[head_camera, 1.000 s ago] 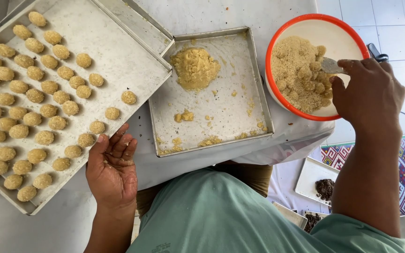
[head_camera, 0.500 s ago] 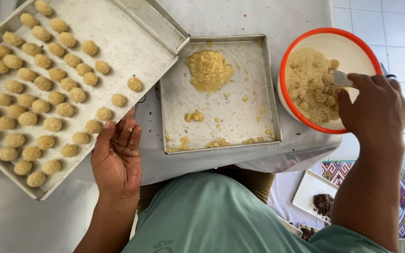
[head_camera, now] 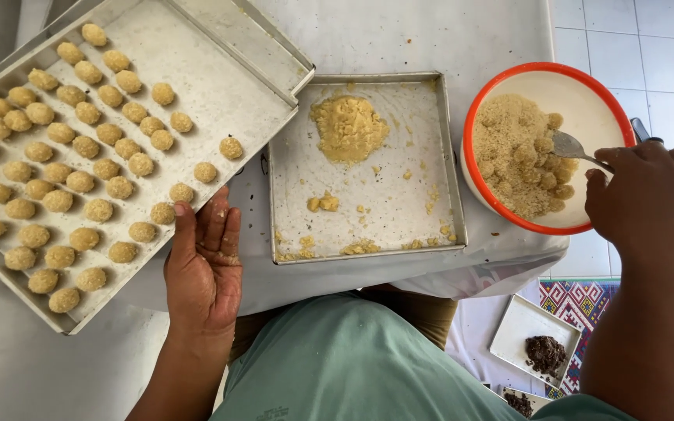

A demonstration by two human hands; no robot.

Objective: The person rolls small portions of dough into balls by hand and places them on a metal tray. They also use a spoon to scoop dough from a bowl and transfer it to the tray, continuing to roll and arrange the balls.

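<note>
A small white dish (head_camera: 536, 343) of dark filling lies below the desk (head_camera: 431, 31) edge, well apart from the work; the square tray (head_camera: 364, 168) with a crumb mound stands between the hands; the right hand (head_camera: 649, 203) has its grip closed on a spoon (head_camera: 575, 148) dipping into the crumbs of the orange-rimmed bowl (head_camera: 544, 144); the left hand (head_camera: 204, 265) lies open, palm up, holding nothing, fingertips at the edge of the big tray (head_camera: 212, 86) filled with rows of coated balls (head_camera: 79, 179).

- Light was bright, soft and even, daylight-like.
- Shadows were faint, falling just under the tray rims.
- No harsh glare showed.
- Focus was sharp; edges bowed slightly.
</note>
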